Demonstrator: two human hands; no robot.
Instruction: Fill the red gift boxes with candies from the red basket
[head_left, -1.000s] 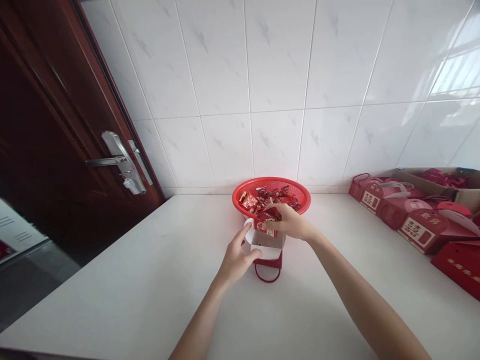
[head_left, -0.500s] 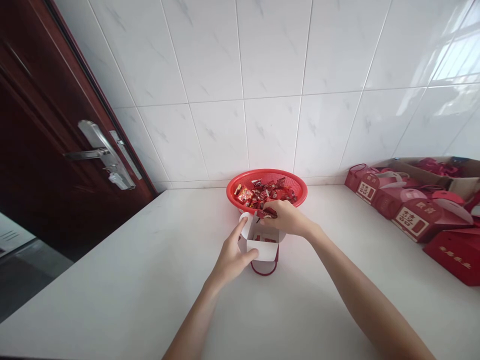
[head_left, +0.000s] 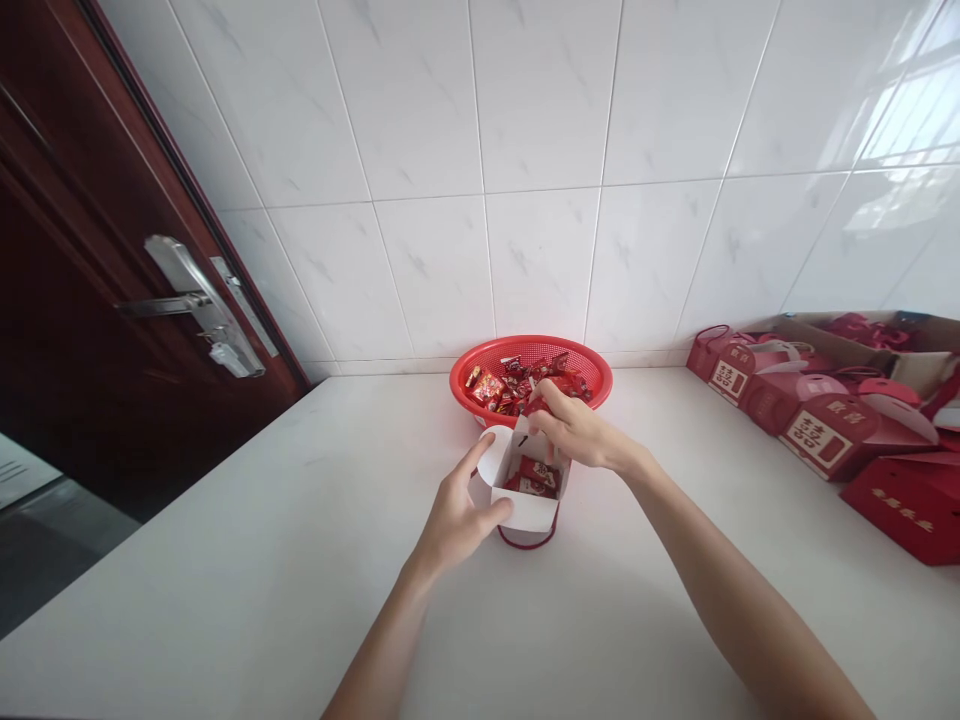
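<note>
A small box [head_left: 529,511] with a white inside stands with its flaps up on the white table, a dark red cord handle at its near side. Red wrapped candies [head_left: 534,477] lie in it. My left hand [head_left: 463,512] grips the box's left side, thumb on the near flap and fingers at the round left flap. Above the far right edge of the box is my right hand [head_left: 574,425], fingers curled at a red wrapper, partly hidden. Just behind, a red plastic basket [head_left: 469,358] holds several candies in shiny wrappers.
On the right, several red and pink gift boxes [head_left: 821,435] stand in front of an open cardboard box [head_left: 930,368]. A tiled wall rises behind the white table [head_left: 315,560]. To the left is a dark red door [head_left: 82,240] with a metal handle.
The candy that my right hand held over the box now lies inside it. My right hand has moved slightly right, with its fingers at a red wrapper. My left hand keeps its grip.
</note>
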